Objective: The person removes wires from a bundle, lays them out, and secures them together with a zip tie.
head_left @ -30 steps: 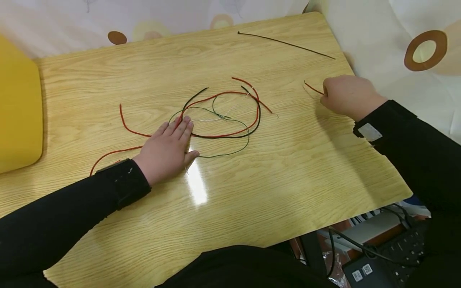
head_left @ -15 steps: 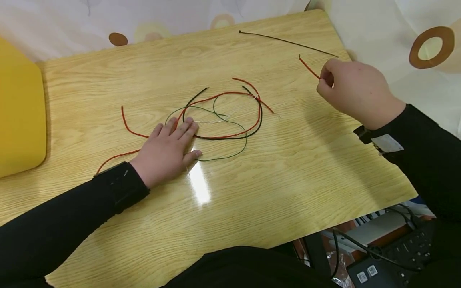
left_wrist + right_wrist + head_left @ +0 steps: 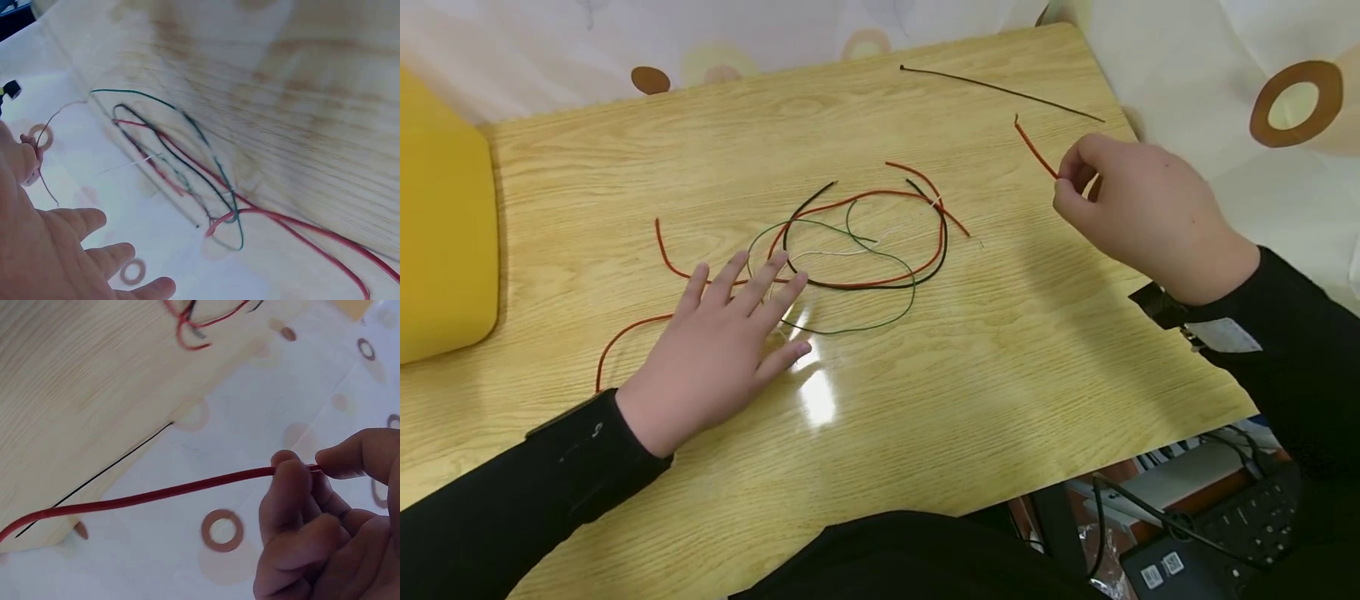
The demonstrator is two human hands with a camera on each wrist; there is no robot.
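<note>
Since the earlier frames, the right hand [image 3: 1142,212] has lifted the short red wire [image 3: 1035,148] off the wooden table [image 3: 1000,333] and pinches one end between thumb and fingertip, at 2 o'clock from the wire tangle [image 3: 850,250]. Meanwhile the left hand [image 3: 715,354] has risen, fingers spread, holding nothing, at the tangle's 8 o'clock. Judged progress: one wire separated; a black wire [image 3: 1000,90] lies apart at 1 o'clock; the tangle remains unsorted.

A tangle of wires [image 3: 857,250] is sprawling across the table [image 3: 1000,350] centre, blocking that stretch. A black wire [image 3: 1000,90] is lying along the far edge, while bare wood is spreading along the near side.
</note>
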